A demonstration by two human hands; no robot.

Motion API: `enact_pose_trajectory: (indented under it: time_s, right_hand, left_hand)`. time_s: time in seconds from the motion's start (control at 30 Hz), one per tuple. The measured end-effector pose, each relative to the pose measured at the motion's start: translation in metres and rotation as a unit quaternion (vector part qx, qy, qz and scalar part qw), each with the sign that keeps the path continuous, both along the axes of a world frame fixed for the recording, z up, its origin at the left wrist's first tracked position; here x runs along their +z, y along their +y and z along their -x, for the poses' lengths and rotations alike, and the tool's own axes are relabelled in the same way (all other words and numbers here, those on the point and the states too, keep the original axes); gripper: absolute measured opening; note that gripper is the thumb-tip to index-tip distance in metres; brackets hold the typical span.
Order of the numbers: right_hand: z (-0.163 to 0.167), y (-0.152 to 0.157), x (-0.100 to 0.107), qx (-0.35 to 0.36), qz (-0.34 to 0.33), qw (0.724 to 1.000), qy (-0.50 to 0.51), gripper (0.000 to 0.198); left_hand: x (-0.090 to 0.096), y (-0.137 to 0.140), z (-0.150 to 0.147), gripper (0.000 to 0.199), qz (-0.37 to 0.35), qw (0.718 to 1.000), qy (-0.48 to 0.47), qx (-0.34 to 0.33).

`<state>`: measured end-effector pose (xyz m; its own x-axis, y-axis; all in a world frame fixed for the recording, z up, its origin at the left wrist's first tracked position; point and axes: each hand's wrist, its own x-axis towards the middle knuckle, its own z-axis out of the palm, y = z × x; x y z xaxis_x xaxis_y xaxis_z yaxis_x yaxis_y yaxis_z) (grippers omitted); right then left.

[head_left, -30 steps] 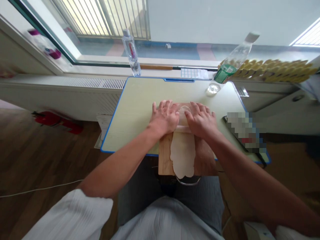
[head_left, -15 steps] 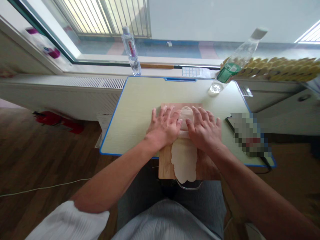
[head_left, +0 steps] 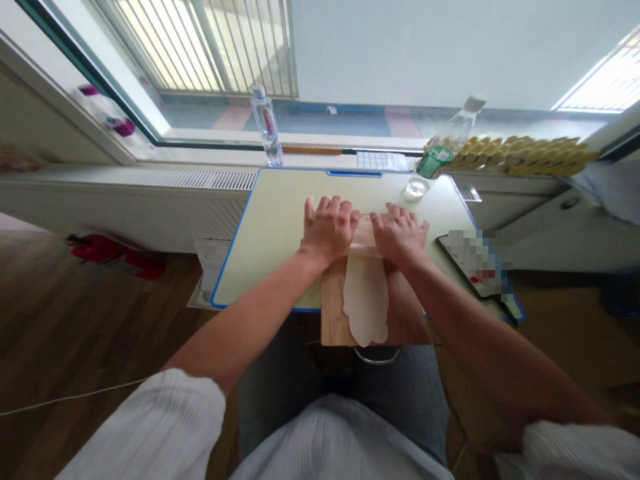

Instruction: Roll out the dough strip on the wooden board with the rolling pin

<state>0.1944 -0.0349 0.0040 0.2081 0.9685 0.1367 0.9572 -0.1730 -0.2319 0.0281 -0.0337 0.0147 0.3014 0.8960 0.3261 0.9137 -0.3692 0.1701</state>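
A long, thin sheet of pale dough [head_left: 367,297] lies lengthwise on a wooden board [head_left: 332,313]. Across its upper part runs a light wooden rolling pin [head_left: 365,251], of which only a short middle piece shows between my hands. My left hand [head_left: 328,227] rests palm down over the pin's left side, fingers apart and pointing forward. On the other side my right hand [head_left: 399,232] presses palm down in the same way, with its fingers spread. Both thumbs point inward near the dough's far end. The pin's ends are hidden under my hands.
The board overhangs the near edge of a blue-rimmed folding table [head_left: 280,220]. A clear bottle with a green label [head_left: 434,160] stands at its back right, and a phone-like device [head_left: 473,263] lies at the right. Another bottle [head_left: 267,127] is on the windowsill.
Both hands have pushed forward, away from my body, and the rolling pin has moved up the dough with them. The camera view has shifted slightly.
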Motion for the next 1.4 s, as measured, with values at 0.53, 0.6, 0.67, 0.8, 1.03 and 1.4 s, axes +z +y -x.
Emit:
enact_pose_trajectory:
  time_s: [0.53, 0.6, 0.67, 0.8, 1.03, 1.4]
  right_hand:
    - [-0.005, -0.022, -0.012, 0.051, -0.033, 0.996, -0.063, 0.065]
    - [-0.012, -0.005, -0.011, 0.062, -0.012, 0.997, -0.048, 0.067]
    - [-0.017, 0.012, -0.012, 0.067, -0.005, 0.997, -0.037, 0.070]
    - [-0.024, 0.039, -0.015, 0.072, -0.029, 0.996, -0.032, 0.075]
    - [-0.024, 0.045, -0.014, 0.044, 0.000, 0.998, -0.040, 0.080]
    - [0.000, -0.042, -0.010, -0.003, 0.039, 0.999, -0.026, 0.083]
  left_hand:
    - [-0.011, 0.016, -0.006, 0.061, 0.151, 0.988, 0.036, -0.013]
    - [-0.010, 0.029, -0.008, 0.063, 0.169, 0.984, 0.042, -0.026]
    - [-0.010, 0.044, -0.010, 0.064, 0.179, 0.982, 0.046, -0.035]
    - [-0.011, 0.071, -0.015, 0.065, 0.190, 0.980, 0.053, -0.032]
    - [-0.012, 0.073, -0.016, 0.066, 0.190, 0.980, 0.045, -0.029]
    - [-0.018, -0.017, -0.004, 0.068, 0.156, 0.988, 0.017, -0.005]
